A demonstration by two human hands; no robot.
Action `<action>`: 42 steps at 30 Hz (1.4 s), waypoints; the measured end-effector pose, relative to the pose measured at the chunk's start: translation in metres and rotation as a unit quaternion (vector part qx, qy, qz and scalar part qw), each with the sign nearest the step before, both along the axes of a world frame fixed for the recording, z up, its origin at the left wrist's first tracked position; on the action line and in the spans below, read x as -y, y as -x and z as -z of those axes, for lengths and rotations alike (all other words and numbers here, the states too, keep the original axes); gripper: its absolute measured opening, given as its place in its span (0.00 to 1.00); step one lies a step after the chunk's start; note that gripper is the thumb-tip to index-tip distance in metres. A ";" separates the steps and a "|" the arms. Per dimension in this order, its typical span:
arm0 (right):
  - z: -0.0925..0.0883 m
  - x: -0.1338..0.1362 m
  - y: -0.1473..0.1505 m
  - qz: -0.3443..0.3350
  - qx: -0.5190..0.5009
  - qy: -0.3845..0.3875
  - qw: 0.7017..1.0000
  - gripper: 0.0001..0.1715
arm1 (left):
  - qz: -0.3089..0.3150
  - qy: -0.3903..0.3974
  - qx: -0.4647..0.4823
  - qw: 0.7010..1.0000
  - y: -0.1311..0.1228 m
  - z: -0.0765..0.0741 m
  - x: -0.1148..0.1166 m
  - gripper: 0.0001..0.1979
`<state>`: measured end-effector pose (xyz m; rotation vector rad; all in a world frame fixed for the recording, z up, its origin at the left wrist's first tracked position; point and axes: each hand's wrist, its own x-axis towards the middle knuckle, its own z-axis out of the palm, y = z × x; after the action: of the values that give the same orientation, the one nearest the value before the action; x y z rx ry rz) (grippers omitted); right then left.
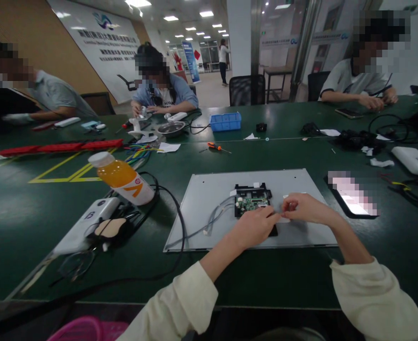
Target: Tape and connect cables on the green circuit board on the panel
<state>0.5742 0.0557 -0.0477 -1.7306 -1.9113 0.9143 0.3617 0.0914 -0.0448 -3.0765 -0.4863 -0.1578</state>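
A grey metal panel [209,189] lies flat on the green table in front of me. A small green circuit board [251,201] in a black frame sits near its middle, with pale wires [216,218] running off to the left. My left hand [255,227] rests on the panel just below the board, fingers curled and pinched together. My right hand [306,208] meets it from the right, fingers pinched on a small white piece at the board's lower right edge. What exactly sits between the fingertips is too small to name.
An orange drink bottle [122,179] lies tilted at left beside a white device [88,222] and black cables [173,208]. A phone [353,196] lies right of the panel. Farther off are an orange screwdriver [214,147], a blue bin [225,121], and three seated people working.
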 end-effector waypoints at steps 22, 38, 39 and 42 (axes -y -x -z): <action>0.001 0.002 0.018 -0.040 0.031 -0.016 0.999 0.04 | -0.105 0.095 0.048 0.989 -0.003 0.008 0.007 0.11; -0.007 0.001 -0.002 0.077 -0.135 0.026 0.987 0.18 | -0.246 0.068 0.201 0.946 0.011 -0.006 -0.028 0.11; -0.005 -0.001 -0.007 0.129 -0.125 0.006 0.984 0.20 | -0.278 0.068 0.232 0.929 0.015 -0.007 -0.038 0.11; 0.007 -0.005 -0.020 0.253 -0.016 -0.066 0.965 0.26 | -0.335 0.064 0.285 0.896 0.029 -0.004 -0.070 0.10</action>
<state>0.5941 0.0610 -0.0546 -1.9694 -1.3645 0.6023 0.3327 0.1612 -0.0405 -2.7093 -1.5804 -1.0343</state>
